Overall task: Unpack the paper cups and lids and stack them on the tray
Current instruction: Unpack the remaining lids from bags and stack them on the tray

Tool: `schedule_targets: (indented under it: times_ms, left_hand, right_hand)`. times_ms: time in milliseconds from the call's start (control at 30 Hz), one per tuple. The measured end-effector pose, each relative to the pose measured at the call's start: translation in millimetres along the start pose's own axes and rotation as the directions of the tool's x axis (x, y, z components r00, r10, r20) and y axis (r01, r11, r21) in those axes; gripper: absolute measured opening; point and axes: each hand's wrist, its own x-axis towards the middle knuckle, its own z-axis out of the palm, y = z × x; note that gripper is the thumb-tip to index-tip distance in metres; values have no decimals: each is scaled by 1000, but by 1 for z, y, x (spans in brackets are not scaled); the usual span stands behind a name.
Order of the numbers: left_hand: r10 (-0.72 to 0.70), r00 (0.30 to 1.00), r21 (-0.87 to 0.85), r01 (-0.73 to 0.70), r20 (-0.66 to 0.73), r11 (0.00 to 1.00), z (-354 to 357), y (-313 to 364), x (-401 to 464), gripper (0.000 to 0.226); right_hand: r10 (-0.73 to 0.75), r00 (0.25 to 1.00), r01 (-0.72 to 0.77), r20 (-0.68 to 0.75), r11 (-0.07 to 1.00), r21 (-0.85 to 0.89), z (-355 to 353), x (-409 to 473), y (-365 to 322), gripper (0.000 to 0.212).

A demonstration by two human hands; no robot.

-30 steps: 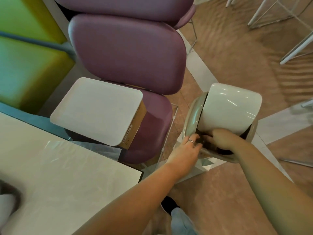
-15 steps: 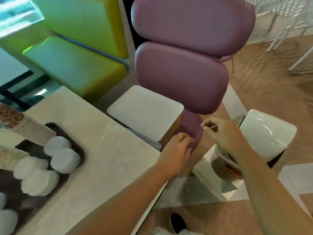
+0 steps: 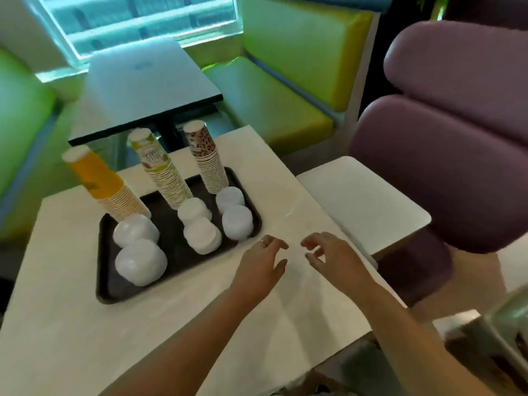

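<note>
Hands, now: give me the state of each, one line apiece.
Left hand: open, fingers loosely spread above the table, holding nothing.
Right hand: open, fingers loosely curled, holding nothing.

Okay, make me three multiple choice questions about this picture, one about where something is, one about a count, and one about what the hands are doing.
1. Where do the cup stacks stand?
A. on the chair
B. on the tray
C. on the floor

2. How many cup stacks are there?
A. two
B. three
C. five

3. What do the left hand and right hand hold?
A. a cup each
B. one lid together
C. nothing

Answers: 1 B, all stacks rise from the dark tray. 2 B, an orange, a fruit-print and a leopard-print stack. 3 C, both hands hover empty over the table.
</note>
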Motion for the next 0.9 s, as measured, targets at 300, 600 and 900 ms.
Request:
schedule_targets:
  times_ms: [300,600,900]
  left_hand:
    - [-470,847,251,412,248,876,-4,-86,-60,90]
    - [-627,746,303,557,226,773,-5,-123,-92,107]
    - [-523,850,170,507,59,845,-16,-140,-88,13]
  right_hand:
    - [-56,944,122,326,975,-187,86,0,-28,63]
    - [9,920,143,391,923,-358,117,-9,-22,58]
    - [-52,957,159,287,918,-363,125,-3,-10,14]
